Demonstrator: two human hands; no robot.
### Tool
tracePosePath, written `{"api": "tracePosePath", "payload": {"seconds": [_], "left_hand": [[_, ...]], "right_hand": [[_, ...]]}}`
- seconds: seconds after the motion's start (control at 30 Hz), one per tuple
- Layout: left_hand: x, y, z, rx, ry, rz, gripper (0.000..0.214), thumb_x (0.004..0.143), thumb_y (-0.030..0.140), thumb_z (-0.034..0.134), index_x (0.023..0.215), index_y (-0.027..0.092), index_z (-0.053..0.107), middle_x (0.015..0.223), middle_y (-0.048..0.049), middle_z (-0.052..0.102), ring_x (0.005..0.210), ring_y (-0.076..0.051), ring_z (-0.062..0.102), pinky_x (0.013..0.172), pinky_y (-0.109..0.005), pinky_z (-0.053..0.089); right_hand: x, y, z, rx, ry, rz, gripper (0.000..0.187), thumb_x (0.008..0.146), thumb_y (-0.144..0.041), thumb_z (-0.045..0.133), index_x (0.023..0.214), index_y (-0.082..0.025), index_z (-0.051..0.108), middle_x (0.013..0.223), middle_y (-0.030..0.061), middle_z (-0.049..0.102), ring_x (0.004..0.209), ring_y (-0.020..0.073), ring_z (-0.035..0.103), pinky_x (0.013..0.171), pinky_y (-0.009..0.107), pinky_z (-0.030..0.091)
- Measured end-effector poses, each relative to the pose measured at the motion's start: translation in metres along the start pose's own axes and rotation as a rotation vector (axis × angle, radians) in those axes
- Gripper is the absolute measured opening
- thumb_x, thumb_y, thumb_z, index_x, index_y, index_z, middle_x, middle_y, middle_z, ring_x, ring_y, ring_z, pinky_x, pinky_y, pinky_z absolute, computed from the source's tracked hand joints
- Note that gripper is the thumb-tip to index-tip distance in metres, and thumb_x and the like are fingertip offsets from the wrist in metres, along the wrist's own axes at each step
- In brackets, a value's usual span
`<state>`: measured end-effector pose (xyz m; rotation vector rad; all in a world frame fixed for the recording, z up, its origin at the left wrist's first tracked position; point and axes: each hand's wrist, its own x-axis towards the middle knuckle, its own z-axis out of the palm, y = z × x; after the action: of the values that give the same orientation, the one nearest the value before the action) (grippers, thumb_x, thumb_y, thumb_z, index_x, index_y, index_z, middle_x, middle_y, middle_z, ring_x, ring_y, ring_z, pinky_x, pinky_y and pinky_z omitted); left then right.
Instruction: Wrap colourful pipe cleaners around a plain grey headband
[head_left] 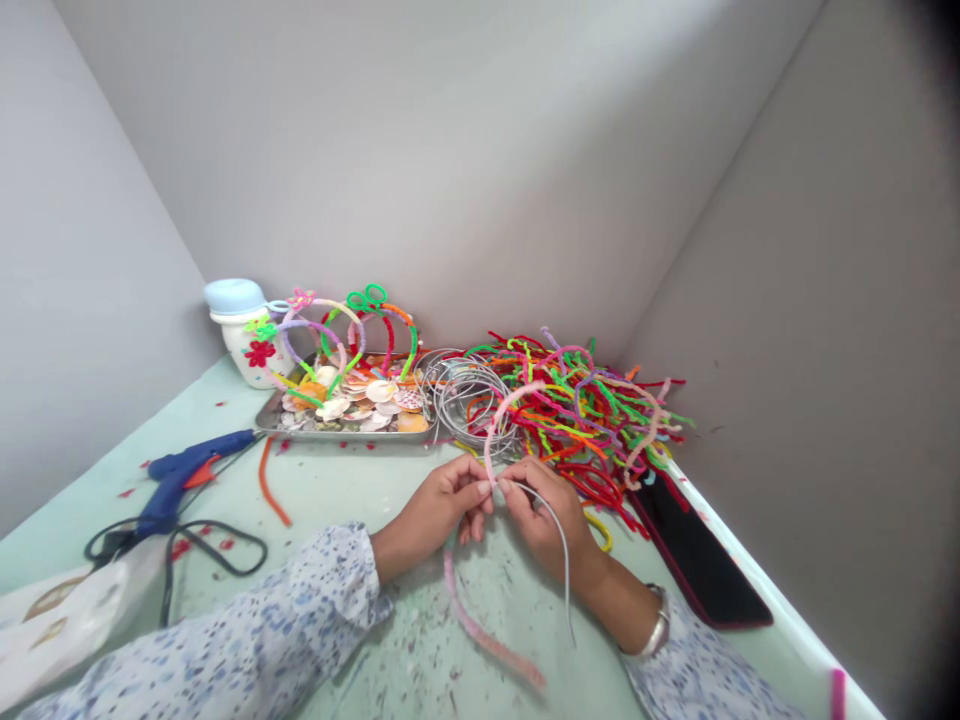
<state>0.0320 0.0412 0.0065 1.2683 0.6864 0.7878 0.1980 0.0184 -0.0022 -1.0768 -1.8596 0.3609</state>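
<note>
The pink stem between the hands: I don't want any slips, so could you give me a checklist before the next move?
1. Left hand and right hand both at the pink stem: ok, their fingers meet at its lower end.
2. Stem firmly fixed to the grey wire: cannot tell, the fingers cover that spot.
3. Glue gun away from both hands: ok, it lies off to the left.
4. Glue gun cool: cannot tell.
5. Table free of stray pieces: not ok, a loose orange stem lies there.

Shells lie in the tray, wire coils (then pipe cleaners) right of it, a glue gun front-left.
</note>
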Motion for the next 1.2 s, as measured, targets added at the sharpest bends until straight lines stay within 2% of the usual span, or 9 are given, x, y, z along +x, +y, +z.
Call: {"api": "tracePosePath", "payload": {"seconds": [0.17,0.4,0.7,1.2], "left_hand": [[-0.0019,0.0001,0.0004,0.052,0.039,-0.014,0.027,0.079,0.038,0.061,0.090,0.016,0.051,0.063,0.0037,0.056,0.043,-0.006,0.050,0.040,-0.016,0.035],[-0.0020,0.0015,0.0004,0.077,0.055,0.016,0.023,0.080,0.038,0.059,0.080,0.016,0.053,0.052,0.0045,0.053,0.041,-0.006,0.047,0.040,-0.016,0.033],[-0.0006,0.0001,0.0002,0.110,0.104,-0.005,0.021,0.079,0.035,0.060,0.080,0.014,0.055,0.061,0.0030,0.055,0.041,-0.006,0.048,0.038,-0.016,0.032],[0.0021,-0.0041,-0.0023,0.115,0.062,-0.033,0.024,0.080,0.036,0.058,0.081,0.013,0.058,0.066,-0.0005,0.061,0.042,-0.006,0.051,0.040,-0.016,0.033]], "right_hand": [[0.0028,-0.0007,-0.0021,0.014,-0.001,0.023,0.017,0.089,-0.017,0.047,0.091,-0.020,0.064,0.080,0.0038,0.061,0.074,0.0173,0.057,0.069,0.030,0.046],[0.0024,-0.0006,-0.0015,0.075,-0.018,0.005,0.018,0.088,-0.014,0.048,0.093,-0.020,0.065,0.081,0.0041,0.062,0.075,0.0171,0.058,0.069,0.029,0.047],[0.0035,-0.0006,-0.0023,0.090,-0.048,0.029,0.020,0.088,-0.014,0.048,0.096,-0.021,0.066,0.083,0.0040,0.062,0.077,0.0171,0.059,0.071,0.029,0.047],[0.0031,0.0021,-0.0020,0.124,-0.094,0.039,0.024,0.090,-0.014,0.047,0.103,-0.022,0.066,0.087,0.0039,0.062,0.082,0.0164,0.058,0.075,0.028,0.045]]}}
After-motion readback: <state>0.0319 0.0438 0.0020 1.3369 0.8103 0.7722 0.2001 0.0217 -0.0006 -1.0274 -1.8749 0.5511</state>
